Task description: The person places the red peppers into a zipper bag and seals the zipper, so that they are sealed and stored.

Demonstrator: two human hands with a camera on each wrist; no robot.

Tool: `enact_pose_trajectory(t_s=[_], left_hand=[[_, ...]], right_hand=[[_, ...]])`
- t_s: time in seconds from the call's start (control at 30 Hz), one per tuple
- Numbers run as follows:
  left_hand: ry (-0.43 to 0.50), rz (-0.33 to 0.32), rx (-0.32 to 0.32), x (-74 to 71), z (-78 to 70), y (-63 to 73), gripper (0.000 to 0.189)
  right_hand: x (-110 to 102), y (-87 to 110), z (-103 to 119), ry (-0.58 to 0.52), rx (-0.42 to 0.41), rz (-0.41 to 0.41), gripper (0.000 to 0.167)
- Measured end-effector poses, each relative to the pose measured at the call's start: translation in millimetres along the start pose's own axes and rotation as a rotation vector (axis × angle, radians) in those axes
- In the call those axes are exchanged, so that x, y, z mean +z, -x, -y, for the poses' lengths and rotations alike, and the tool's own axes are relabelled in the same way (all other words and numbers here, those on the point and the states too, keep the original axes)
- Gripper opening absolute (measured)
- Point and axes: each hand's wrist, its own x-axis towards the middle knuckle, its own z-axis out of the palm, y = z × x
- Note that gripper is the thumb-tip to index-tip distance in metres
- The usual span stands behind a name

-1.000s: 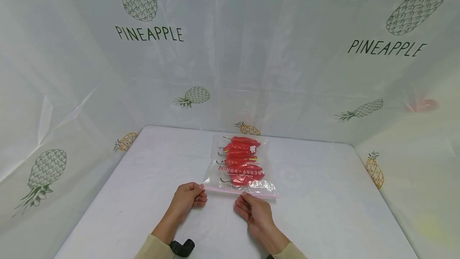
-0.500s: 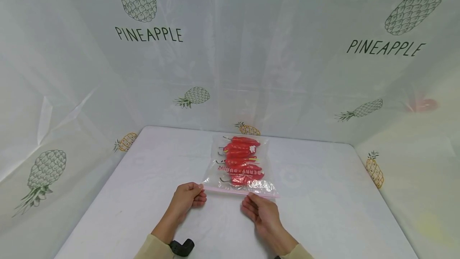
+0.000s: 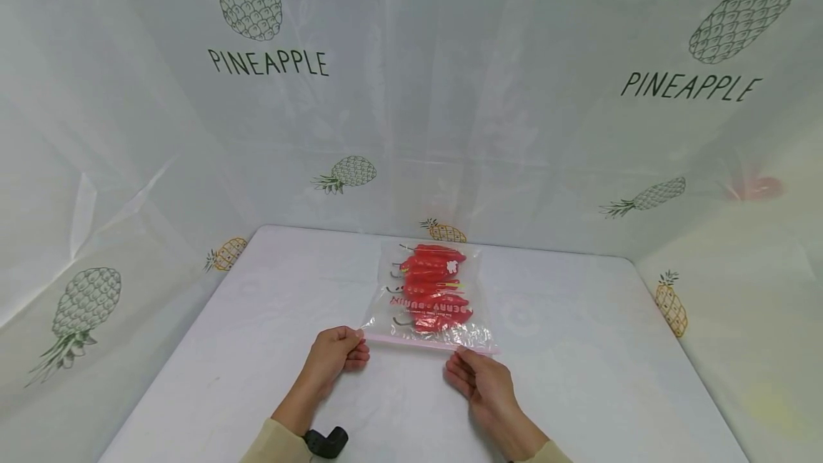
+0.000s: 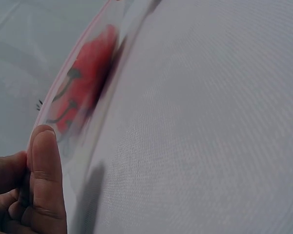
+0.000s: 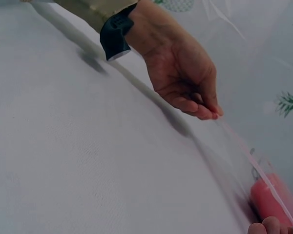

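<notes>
A clear zip bag (image 3: 386,316) with a pink zip strip lies on the white table, several red peppers (image 3: 432,299) with dark stems inside it. My left hand (image 3: 334,356) pinches the near left corner of the strip between thumb and finger. Farther right, my right hand (image 3: 485,381) pinches the same strip close to its right end, other fingers curled beneath. In the left wrist view, the thumb and finger of the left hand (image 4: 44,180) press the bag's edge. The right wrist view has the right fingertips (image 5: 271,226) on the strip and the left hand (image 5: 183,73) at the other end.
The white table (image 3: 611,349) extends to both sides of the bag. A pale curtain (image 3: 482,91) printed with pineapples hangs behind it and along the sides. A black device (image 3: 326,442) is strapped to the left wrist.
My right hand has slid rightward along the pink strip, from near its middle to near its right end. The left hand has stayed at its corner, and the bag lies in the same place.
</notes>
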Motion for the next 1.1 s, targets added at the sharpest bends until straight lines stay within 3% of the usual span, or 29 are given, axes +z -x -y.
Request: enact_pose_trajectory(t_s=[0.73,1.1], left_hand=[[-0.017,-0.014,-0.008,-1.6,-2.0,-1.0,0.022],[-0.044,-0.007,-0.007,-1.2,-5.0,1.2,0.024]], right_hand=[[-31,-2.3,15,0.067,-0.013,-0.085,0.039],[-43,-2.3,22,0.090,-0.024,-0.090,0.037]])
